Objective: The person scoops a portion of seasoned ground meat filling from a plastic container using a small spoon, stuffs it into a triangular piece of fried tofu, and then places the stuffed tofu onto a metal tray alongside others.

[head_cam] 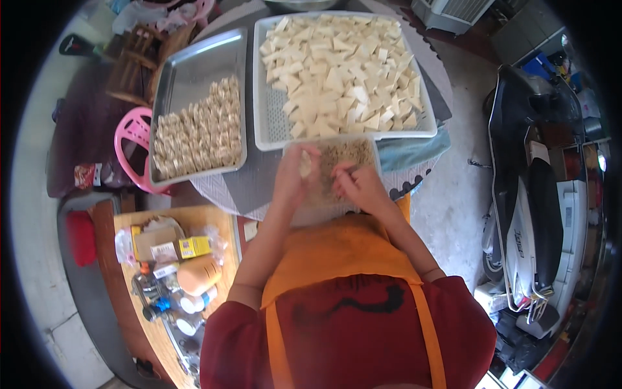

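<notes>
My left hand holds a pale piece that looks like tofu, over the left side of a clear plastic container. Brown crumbly filling lies in that container. Over its right side is my right hand, with curled fingers; blur hides whether anything is pinched in them. Just beyond, a white perforated plastic tray bears a heap of pale, mostly triangular tofu-like pieces. A metal tray to the left carries rows of pieces that appear stuffed.
A blue-green cloth hangs at the round table's right edge. Left of me, a wooden table is crowded with boxes, jars and bottles. A pink plastic chair stands beyond it. Across the floor on the right is a parked motor scooter.
</notes>
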`<action>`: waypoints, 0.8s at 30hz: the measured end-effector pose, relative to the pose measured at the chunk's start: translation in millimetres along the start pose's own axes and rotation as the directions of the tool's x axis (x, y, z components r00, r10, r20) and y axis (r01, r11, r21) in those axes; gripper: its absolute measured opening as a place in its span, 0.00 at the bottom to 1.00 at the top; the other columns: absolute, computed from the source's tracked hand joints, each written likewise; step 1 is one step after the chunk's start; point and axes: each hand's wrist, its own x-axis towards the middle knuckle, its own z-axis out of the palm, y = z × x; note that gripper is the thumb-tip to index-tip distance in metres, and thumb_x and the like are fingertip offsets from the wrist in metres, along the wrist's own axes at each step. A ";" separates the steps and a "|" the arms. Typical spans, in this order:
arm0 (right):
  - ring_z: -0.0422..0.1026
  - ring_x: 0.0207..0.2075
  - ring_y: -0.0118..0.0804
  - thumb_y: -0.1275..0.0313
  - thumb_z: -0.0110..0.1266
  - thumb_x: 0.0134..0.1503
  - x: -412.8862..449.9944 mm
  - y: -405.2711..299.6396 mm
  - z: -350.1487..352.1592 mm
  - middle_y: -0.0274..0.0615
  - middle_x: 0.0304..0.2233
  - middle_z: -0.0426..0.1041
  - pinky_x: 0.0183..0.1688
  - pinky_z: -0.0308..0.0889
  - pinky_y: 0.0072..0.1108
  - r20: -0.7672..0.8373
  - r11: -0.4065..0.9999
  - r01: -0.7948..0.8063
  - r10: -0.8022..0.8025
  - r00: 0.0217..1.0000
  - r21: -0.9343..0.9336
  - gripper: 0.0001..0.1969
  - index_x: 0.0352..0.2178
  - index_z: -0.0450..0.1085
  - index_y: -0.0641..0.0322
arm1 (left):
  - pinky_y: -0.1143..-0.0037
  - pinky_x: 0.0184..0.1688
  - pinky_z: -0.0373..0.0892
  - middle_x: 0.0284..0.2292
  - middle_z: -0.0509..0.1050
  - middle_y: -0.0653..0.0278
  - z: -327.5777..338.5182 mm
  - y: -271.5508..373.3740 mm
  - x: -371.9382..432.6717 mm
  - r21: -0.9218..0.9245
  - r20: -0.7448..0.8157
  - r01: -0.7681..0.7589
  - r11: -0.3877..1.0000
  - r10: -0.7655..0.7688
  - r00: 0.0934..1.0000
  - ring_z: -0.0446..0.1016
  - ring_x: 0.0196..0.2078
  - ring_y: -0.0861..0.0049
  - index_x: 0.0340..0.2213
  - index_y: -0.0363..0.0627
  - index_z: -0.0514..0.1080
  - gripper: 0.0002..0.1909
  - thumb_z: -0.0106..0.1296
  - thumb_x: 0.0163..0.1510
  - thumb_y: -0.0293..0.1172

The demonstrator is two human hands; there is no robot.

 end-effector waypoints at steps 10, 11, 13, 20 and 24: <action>0.68 0.17 0.28 0.72 0.41 0.59 -19.7 -16.1 -29.4 0.42 0.20 0.71 0.20 0.67 0.18 -0.348 0.734 0.052 0.258 0.901 0.678 0.09 0.31 0.67 0.66 | 0.84 0.13 0.49 0.17 0.63 0.68 12.3 1.1 -13.4 0.166 0.068 -0.028 0.986 0.017 0.998 0.56 0.13 0.85 0.27 0.44 0.64 0.21 0.27 0.62 0.46; 0.68 0.17 0.28 0.71 0.41 0.59 -19.3 -19.0 -29.2 0.42 0.20 0.71 0.19 0.66 0.18 -0.370 0.717 0.091 0.243 0.897 0.691 0.09 0.31 0.67 0.66 | 0.85 0.13 0.50 0.17 0.64 0.69 16.1 4.0 -14.5 0.133 0.039 0.017 0.991 -0.022 0.999 0.57 0.13 0.85 0.29 0.44 0.65 0.22 0.26 0.62 0.47; 0.68 0.17 0.27 0.72 0.41 0.58 -16.5 -30.6 -25.9 0.42 0.20 0.71 0.20 0.66 0.17 -0.377 0.756 0.086 0.221 0.899 0.649 0.09 0.31 0.67 0.66 | 0.85 0.14 0.51 0.18 0.64 0.69 14.4 2.7 -13.8 0.162 0.049 0.017 0.987 -0.025 0.998 0.57 0.14 0.86 0.31 0.45 0.66 0.23 0.25 0.62 0.47; 0.71 0.20 0.26 0.78 0.43 0.56 -4.7 -51.5 -1.6 0.40 0.22 0.73 0.22 0.67 0.15 -0.385 0.968 0.245 -0.209 0.899 0.047 0.06 0.30 0.68 0.67 | 0.87 0.16 0.54 0.23 0.66 0.73 -5.3 -21.9 0.9 0.486 0.201 -0.255 0.836 0.177 0.963 0.59 0.17 0.89 0.33 0.49 0.67 0.13 0.36 0.60 0.41; 0.72 0.20 0.25 0.78 0.44 0.56 -10.2 -57.8 -7.4 0.40 0.20 0.73 0.22 0.68 0.15 -0.410 0.887 0.399 -0.462 0.786 -0.234 0.07 0.28 0.69 0.67 | 0.85 0.21 0.62 0.20 0.65 0.69 0.5 -17.7 -5.2 0.386 0.050 -0.214 0.897 0.211 0.976 0.62 0.21 0.86 0.31 0.44 0.67 0.09 0.40 0.58 0.35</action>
